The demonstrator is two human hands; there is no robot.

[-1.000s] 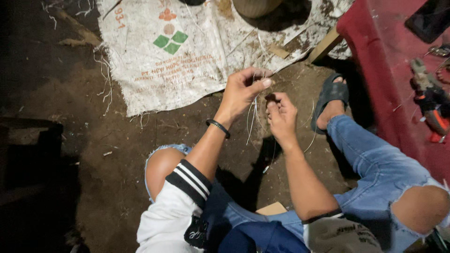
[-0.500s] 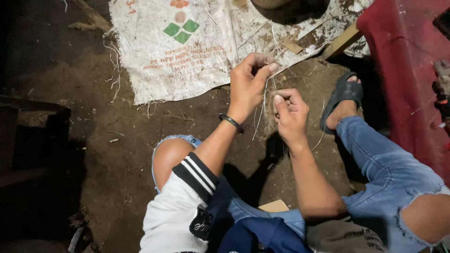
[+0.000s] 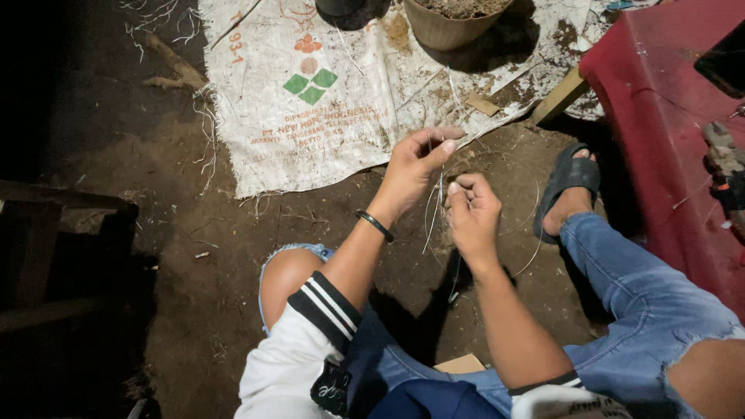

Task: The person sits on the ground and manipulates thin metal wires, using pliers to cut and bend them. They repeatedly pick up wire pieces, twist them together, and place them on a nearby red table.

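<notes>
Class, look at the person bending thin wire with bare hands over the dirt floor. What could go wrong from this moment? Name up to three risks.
1. The thin wire is pinched between the bare left hand and right hand; a loose end might prick or cut the skin.
2. Its loops curve close to the foot in an open sandal and may snag or scratch it.
3. The scene is dim, so the fine wire is probably hard to see against the dirt.

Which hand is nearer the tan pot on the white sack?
Left. The left hand is raised toward the tan pot on the white woven sack; the right hand sits lower, farther away.
</notes>
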